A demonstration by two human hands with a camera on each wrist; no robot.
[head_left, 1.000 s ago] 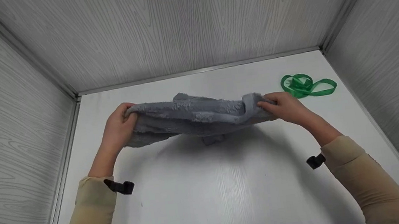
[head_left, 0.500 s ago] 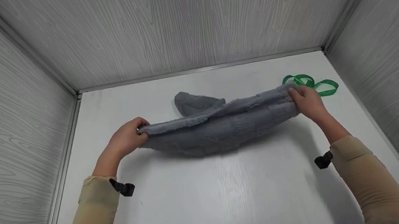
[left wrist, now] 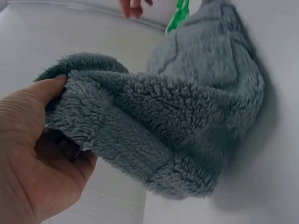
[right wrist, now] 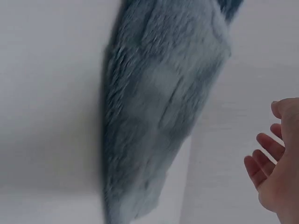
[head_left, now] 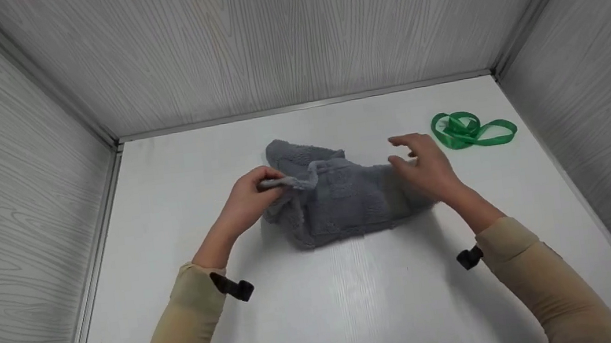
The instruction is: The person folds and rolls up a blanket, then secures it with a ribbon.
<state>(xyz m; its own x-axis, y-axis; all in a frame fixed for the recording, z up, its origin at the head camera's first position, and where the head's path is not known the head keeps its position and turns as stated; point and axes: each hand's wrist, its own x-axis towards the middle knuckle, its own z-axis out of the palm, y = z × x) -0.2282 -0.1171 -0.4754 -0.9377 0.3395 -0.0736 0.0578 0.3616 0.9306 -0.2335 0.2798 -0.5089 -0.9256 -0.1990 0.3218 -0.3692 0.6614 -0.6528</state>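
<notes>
A grey fluffy cloth (head_left: 344, 201) lies partly folded on the white table, its left side lifted. My left hand (head_left: 251, 200) pinches a raised edge of it between thumb and fingers. In the left wrist view the thick pile of the cloth (left wrist: 154, 121) hangs from that left hand (left wrist: 42, 154). Above the cloth's right end is my right hand (head_left: 427, 171), fingers spread, holding nothing. The right wrist view shows the right hand (right wrist: 280, 158) apart from the cloth. Behind the cloth lies a grey piece (head_left: 297, 154); whether it is joined cannot be told.
A loosely looped green ribbon (head_left: 469, 131) lies at the back right of the white table (head_left: 322, 309). Wood-grain panels enclose the table at the back (head_left: 289, 39), left and right.
The right hand has let go of the cloth and drawn back left. My left hand has moved right with its edge. The stretched cloth has dropped and bunched, uncovering the ribbon.
</notes>
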